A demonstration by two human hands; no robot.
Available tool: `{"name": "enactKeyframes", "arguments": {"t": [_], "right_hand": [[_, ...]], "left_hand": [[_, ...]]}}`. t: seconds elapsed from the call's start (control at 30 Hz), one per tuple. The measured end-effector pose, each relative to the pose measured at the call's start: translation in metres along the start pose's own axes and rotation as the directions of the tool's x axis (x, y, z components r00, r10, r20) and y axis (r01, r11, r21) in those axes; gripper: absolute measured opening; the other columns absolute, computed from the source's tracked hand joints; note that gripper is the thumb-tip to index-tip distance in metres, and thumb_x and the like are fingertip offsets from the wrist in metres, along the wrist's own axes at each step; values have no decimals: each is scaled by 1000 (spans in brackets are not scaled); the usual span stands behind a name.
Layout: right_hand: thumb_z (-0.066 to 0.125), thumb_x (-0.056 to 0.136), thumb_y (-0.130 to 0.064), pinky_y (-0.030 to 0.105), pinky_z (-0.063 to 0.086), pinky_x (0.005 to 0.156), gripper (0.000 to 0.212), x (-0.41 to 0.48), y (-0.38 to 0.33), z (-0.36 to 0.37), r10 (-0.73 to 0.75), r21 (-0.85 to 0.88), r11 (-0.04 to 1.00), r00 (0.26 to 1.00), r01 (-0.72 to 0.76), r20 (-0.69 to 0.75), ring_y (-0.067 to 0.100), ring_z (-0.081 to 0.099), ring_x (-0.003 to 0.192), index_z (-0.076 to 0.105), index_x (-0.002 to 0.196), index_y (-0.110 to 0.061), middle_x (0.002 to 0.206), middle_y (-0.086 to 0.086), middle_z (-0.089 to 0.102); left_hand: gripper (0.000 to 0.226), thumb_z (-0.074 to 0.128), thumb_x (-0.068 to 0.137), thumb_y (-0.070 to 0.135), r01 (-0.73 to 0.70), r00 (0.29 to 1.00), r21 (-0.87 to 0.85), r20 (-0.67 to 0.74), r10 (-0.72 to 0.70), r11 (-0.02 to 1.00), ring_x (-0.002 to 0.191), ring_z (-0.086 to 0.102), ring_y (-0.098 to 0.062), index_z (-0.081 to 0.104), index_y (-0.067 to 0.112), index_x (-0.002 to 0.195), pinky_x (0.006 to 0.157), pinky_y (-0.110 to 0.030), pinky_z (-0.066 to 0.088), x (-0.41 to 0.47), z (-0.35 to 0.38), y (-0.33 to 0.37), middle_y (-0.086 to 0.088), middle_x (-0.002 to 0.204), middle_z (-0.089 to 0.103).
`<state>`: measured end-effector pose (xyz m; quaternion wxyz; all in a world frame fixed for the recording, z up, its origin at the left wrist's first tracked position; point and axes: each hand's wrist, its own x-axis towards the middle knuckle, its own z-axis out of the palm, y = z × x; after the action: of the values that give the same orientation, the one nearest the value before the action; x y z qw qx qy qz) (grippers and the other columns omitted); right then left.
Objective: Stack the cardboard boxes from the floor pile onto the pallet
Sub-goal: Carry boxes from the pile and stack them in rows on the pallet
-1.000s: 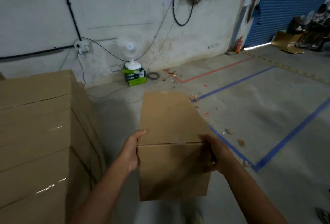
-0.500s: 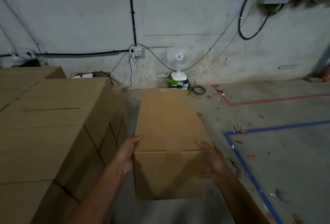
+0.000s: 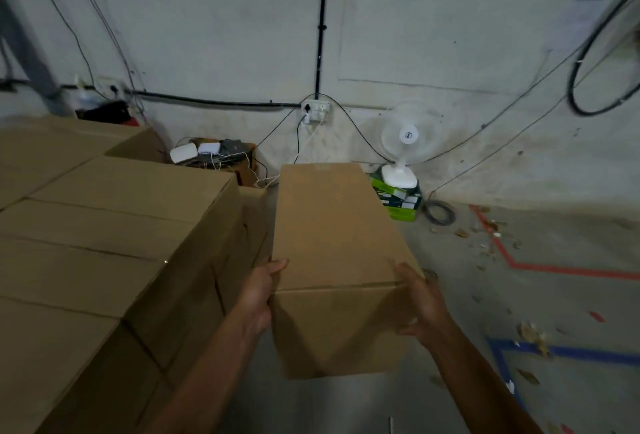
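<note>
I carry a long brown cardboard box point(image 3: 332, 232) in front of me, above the floor, its far end pointing at the wall. My left hand point(image 3: 261, 290) grips its near left edge, thumb on top. My right hand point(image 3: 420, 298) grips the near right edge, fingers under and around the corner. To the left rises a stack of cardboard boxes point(image 3: 114, 236), its top about level with the carried box. The pallet beneath is hidden.
A white fan point(image 3: 401, 146) stands on green boxes point(image 3: 398, 201) by the wall. A small box with chargers and cables point(image 3: 214, 156) sits behind the stack. Red tape point(image 3: 540, 267) and blue tape point(image 3: 554, 352) mark the concrete floor at right, with scattered debris.
My view has swung left toward the stack and wall. The box, held in both hands, has come closer to the stack's right side; the fan now lies right of the box.
</note>
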<state>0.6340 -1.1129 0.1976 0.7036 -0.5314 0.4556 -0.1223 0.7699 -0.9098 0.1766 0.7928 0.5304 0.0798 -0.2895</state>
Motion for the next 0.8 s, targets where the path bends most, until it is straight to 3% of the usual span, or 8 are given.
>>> {"name": "enactKeyframes", "arguments": {"t": [0.07, 0.17, 0.23, 0.33, 0.5, 0.6, 0.73, 0.8], "right_hand": [[68, 94, -41, 66, 41, 94, 33, 35, -33, 21, -16, -12, 1000, 1000, 16, 12, 31, 47, 113, 55, 122, -29, 121, -1, 46], [69, 93, -36, 58, 46, 89, 21, 89, -70, 48, -61, -33, 998, 998, 62, 25, 24, 54, 91, 60, 110, -26, 111, 3, 56], [70, 92, -39, 60, 46, 91, 19, 122, -88, 65, -75, -44, 996, 995, 78, 65, 27, 55, 101, 65, 108, -29, 117, 1, 61], [69, 90, -46, 60, 48, 92, 36, 178, -116, 91, -93, -76, 992, 985, 105, 147, 29, 56, 115, 65, 124, -33, 129, -1, 64], [67, 91, -47, 60, 47, 96, 49, 290, -162, 141, -75, -156, 980, 952, 126, 297, 25, 54, 113, 59, 137, -30, 130, -3, 61], [65, 93, -45, 59, 44, 93, 55, 360, -187, 174, -33, -201, 972, 917, 122, 398, 28, 51, 121, 52, 143, -26, 131, -1, 52], [62, 91, -55, 48, 52, 76, 57, 429, -227, 217, 81, -316, 942, 839, 112, 539, 24, 59, 101, 48, 142, -32, 133, 4, 59], [59, 93, -55, 51, 53, 80, 49, 459, -247, 241, 110, -347, 928, 791, 135, 602, 27, 59, 105, 47, 136, -36, 130, 3, 58]], "left_hand": [[22, 51, 98, 6, -31, 999, -15, -16, 31, 999, 67, 71, -18, 64, 7, 115, 56, -26, 55, 33, 14, 20, -5, 81, 75], [31, 51, 99, 8, -82, 996, -14, -35, 81, 997, 82, 72, -21, 62, 7, 127, 63, -29, 56, 81, 29, 46, -9, 100, 75], [32, 50, 100, 8, -115, 992, -24, -49, 113, 993, 87, 72, -22, 61, 11, 129, 63, -29, 57, 108, 36, 59, -10, 106, 75], [33, 49, 101, 9, -156, 984, -23, -87, 153, 988, 101, 68, -29, 58, 14, 132, 74, -35, 54, 156, 48, 77, -15, 119, 70], [35, 51, 100, 13, -204, 959, -60, -214, 187, 977, 109, 67, -36, 57, 18, 134, 93, -50, 54, 246, 65, 94, -14, 118, 72], [37, 51, 100, 16, -237, 938, -87, -279, 205, 967, 111, 68, -33, 54, 22, 137, 90, -48, 56, 297, 75, 103, -12, 123, 70], [41, 53, 99, 15, -260, 862, 16, -446, 240, 965, 115, 64, -30, 55, 19, 140, 101, -48, 50, 349, 93, 123, -9, 125, 68], [39, 54, 98, 12, -282, 812, 9, -531, 243, 959, 113, 64, -31, 57, 20, 136, 104, -50, 48, 370, 100, 134, -9, 123, 69]]}}
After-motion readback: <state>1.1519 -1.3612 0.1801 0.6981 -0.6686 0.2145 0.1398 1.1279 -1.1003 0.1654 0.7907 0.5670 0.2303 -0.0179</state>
